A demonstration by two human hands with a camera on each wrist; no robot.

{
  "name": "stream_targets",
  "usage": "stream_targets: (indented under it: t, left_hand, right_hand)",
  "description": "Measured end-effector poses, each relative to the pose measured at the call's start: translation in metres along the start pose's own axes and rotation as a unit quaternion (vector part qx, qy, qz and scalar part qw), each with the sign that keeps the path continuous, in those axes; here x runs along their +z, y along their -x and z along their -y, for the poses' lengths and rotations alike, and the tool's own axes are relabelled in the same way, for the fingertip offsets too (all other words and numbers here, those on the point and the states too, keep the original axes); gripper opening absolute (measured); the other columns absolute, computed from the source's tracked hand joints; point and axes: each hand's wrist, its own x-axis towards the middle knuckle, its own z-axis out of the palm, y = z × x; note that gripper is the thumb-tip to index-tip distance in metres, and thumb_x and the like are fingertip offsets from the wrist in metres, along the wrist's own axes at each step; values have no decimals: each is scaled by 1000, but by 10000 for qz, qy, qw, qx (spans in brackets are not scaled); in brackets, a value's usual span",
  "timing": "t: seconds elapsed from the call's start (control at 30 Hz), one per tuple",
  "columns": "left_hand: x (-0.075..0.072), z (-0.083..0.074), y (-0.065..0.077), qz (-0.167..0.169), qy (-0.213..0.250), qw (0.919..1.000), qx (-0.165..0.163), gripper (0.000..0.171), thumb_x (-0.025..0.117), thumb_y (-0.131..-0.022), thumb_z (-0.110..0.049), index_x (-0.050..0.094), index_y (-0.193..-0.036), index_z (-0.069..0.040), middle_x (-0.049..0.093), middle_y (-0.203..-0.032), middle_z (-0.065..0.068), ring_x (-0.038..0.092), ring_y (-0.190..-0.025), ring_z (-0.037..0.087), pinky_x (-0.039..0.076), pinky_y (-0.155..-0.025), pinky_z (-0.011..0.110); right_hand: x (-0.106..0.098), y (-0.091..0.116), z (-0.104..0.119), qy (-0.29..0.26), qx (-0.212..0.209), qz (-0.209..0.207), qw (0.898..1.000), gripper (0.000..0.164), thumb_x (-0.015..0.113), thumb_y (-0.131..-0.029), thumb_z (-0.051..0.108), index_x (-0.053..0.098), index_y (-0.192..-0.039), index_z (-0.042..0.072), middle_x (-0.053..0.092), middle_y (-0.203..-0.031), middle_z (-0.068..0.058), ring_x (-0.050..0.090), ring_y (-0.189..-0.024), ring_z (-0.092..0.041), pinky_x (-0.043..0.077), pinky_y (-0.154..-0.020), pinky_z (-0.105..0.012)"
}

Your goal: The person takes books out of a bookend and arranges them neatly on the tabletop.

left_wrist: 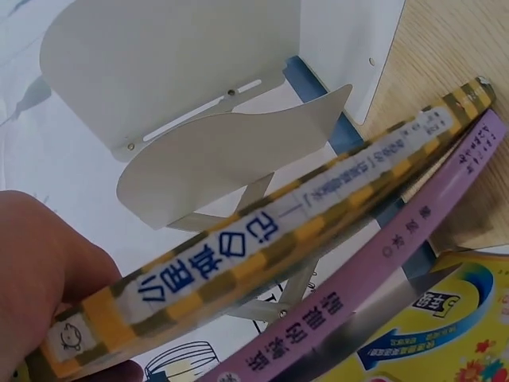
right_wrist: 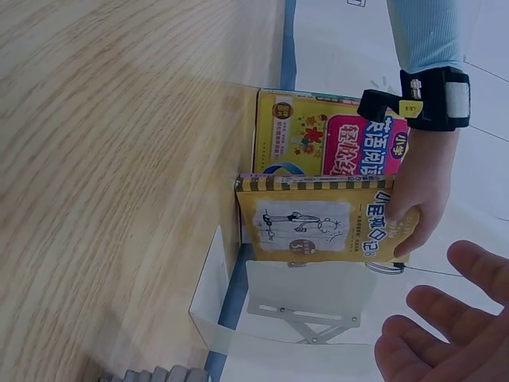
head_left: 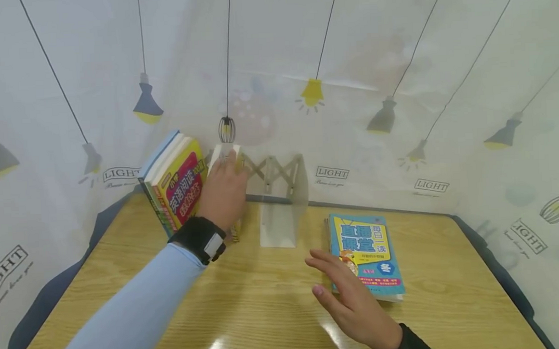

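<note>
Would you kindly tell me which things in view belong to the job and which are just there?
Likely in the job: striped-spine book in the left hand; purple-spined book; leaning yellow book; white book rack; perhaps the blue book.

Likely just there: table; lamp-print backdrop; black wristbands.

Pale lamp-printed backdrop (head_left: 274, 55), wood-grain tabletop (head_left: 257, 300)

On worktop (head_left: 266, 295): leaning books (head_left: 179, 184) at left; just right of them, thin book (left_wrist: 346, 286), then gripped book (left_wrist: 266, 227), left hand (head_left: 226, 190) at its top. Right again: bookend (head_left: 278, 226), left end probably behind books. Farther right: flat-lying book (head_left: 366, 238), right hand (head_left: 355, 306) at near-left corner.
</note>
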Motion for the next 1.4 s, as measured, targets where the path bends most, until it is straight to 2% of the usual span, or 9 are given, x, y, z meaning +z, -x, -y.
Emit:
stream_targets:
  t: [0.33,0.47,0.63,0.8,0.93,1.03,1.2,1.33,1.4]
  left_hand:
    - [0,3,4,-15,118,9999,-87,46,67,-89,-3,58,-134,-3,25,-160,28,33,-145,42,21,-123,49]
    - [2,0,5,-145,140,9998,41,46,64,-91,1,57,-136,-4,26,-160,27,33,-145,42,24,-122,51]
    - [2,-6,6,-170,-62,9995,244,44,64,-93,-2,57,-136,-3,29,-158,28,32,-146,41,24,-121,53]
    - [3,5,10,-130,103,9998,128,45,62,-92,-3,58,-137,-7,28,-158,28,27,-148,41,23,-122,54]
    - [6,18,20,-145,-19,9997,198,40,66,-92,-5,61,-131,-5,26,-159,30,25,-149,42,24,-121,56]
    - [5,25,32,-145,-43,9996,219,46,70,-88,-1,60,-133,-3,23,-160,30,26,-148,43,24,-121,56]
    - [4,26,50,-567,143,9972,473,55,74,-83,6,59,-136,-1,24,-160,30,44,-137,45,28,-119,56]
    - [5,21,62,-1006,428,9901,875,58,74,-80,12,59,-136,0,24,-160,28,48,-134,45,36,-115,56]
    - [7,19,69,-1086,560,9872,1021,64,73,-79,14,57,-139,-1,23,-162,26,49,-133,43,50,-103,48]
  right_hand:
    - [4,-3,0,13,-105,-3,9999,43,54,-104,19,48,-146,26,39,-157,6,44,-141,-23,47,-101,-58]
    - [4,-3,0,-20,-51,13,10000,44,54,-104,20,47,-146,29,39,-157,7,43,-141,-23,47,-101,-58]
    - [4,-1,-1,-86,9,44,10000,43,54,-104,20,48,-146,28,38,-158,7,43,-142,-23,48,-101,-58]
    - [4,2,-2,-98,21,60,9999,42,53,-105,21,49,-146,26,38,-158,7,43,-142,-24,49,-100,-56]
    - [3,3,-2,-90,66,67,9999,41,52,-105,23,48,-145,29,38,-158,7,42,-142,-23,49,-100,-57]
    - [2,3,-1,-76,64,79,9999,40,52,-105,24,48,-145,28,38,-158,7,43,-141,-24,49,-100,-57]
    - [1,3,0,-86,36,80,9999,41,53,-105,21,49,-145,28,38,-157,6,45,-140,-25,51,-97,-54]
    - [1,4,0,-119,15,88,9999,43,54,-104,19,48,-145,31,38,-157,7,45,-140,-24,53,-96,-50]
    - [1,4,1,-120,7,75,9999,43,54,-104,20,48,-145,31,38,-157,7,44,-140,-23,52,-97,-50]
